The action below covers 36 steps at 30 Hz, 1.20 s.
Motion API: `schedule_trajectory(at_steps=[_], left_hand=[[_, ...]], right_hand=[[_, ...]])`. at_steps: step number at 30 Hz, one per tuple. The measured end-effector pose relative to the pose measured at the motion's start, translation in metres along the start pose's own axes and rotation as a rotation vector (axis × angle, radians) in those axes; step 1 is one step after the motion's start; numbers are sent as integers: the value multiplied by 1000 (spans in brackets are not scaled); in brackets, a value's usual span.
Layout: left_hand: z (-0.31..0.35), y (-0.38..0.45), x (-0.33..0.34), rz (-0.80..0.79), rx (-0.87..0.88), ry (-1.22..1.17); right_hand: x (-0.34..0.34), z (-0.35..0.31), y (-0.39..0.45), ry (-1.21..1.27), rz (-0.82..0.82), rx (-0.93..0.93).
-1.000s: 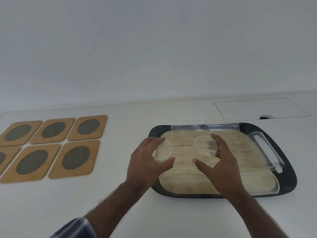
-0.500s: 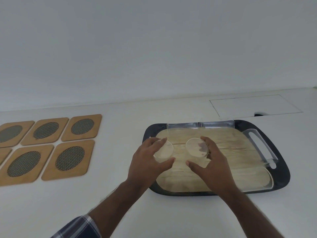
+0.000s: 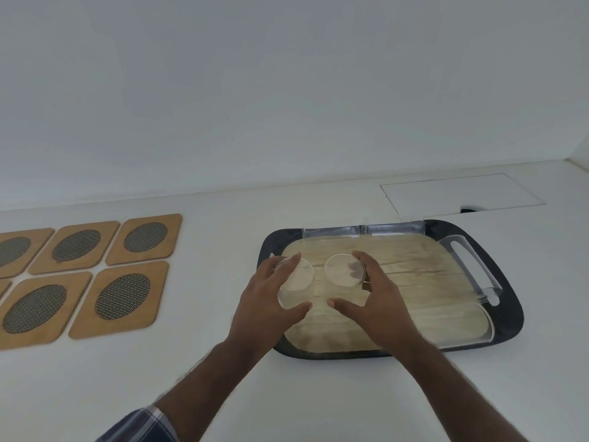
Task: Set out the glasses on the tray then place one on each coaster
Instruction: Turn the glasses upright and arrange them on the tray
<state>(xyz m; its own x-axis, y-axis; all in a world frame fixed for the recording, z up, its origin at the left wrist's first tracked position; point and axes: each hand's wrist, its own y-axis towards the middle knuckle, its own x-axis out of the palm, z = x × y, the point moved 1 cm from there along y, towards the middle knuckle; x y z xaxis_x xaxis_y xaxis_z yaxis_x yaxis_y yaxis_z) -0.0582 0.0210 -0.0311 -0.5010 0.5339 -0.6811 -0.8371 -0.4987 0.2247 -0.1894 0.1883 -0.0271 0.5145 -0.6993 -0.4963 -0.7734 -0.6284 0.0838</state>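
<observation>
A black tray [image 3: 506,317] with a pale wood-grain floor lies on the white counter. My left hand [image 3: 264,311] is wrapped around a clear glass [image 3: 294,277] at the tray's left edge. My right hand [image 3: 373,307] grips a second clear glass [image 3: 342,270] just to its right, over the tray floor. Several more clear glasses lie on their sides: two along the far rim [image 3: 331,232], one by the right rim [image 3: 468,266], one at the near right corner [image 3: 462,327]. Wooden coasters [image 3: 118,298] with dark mesh ovals lie to the left.
The white counter meets a white wall behind. A rectangular cut-out panel [image 3: 459,194] with a small dark hole lies behind the tray on the right. Bare counter runs between the coasters and the tray, about a hand's width wide.
Both hands with their glasses have shifted left across the tray; the left glass now sits at the tray's left rim. The view has drifted slightly as well.
</observation>
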Motion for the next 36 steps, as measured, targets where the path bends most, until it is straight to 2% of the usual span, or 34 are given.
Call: schedule_trajectory(at_steps=[3, 7, 10, 15, 19, 23, 26, 30, 33, 36], left_hand=[[-3, 0, 0, -2, 6, 4], [-5, 0, 1, -8, 25, 16], [-6, 1, 2, 2, 27, 17], [-9, 2, 4, 10, 33, 15], [-10, 2, 3, 0, 35, 10], [-10, 2, 3, 0, 40, -1], [-10, 2, 3, -5, 34, -7], [-12, 2, 4, -6, 35, -7], [-13, 2, 4, -3, 44, -12], [-13, 2, 5, 5, 38, -14]], right_hand=[[-17, 2, -3, -83, -133, 6], [-69, 9, -7, -357, -253, -40], [-97, 16, -9, -508, -338, 9], [-109, 24, -15, -662, -509, 110], [-113, 26, -14, -736, -555, 137], [-116, 33, -14, -989, -613, 130], [-115, 39, -13, -1105, -568, 119], [-113, 40, -9, -1099, -449, 51], [-117, 32, -4, -977, -284, 34], [-122, 19, 0, -689, -78, -1]])
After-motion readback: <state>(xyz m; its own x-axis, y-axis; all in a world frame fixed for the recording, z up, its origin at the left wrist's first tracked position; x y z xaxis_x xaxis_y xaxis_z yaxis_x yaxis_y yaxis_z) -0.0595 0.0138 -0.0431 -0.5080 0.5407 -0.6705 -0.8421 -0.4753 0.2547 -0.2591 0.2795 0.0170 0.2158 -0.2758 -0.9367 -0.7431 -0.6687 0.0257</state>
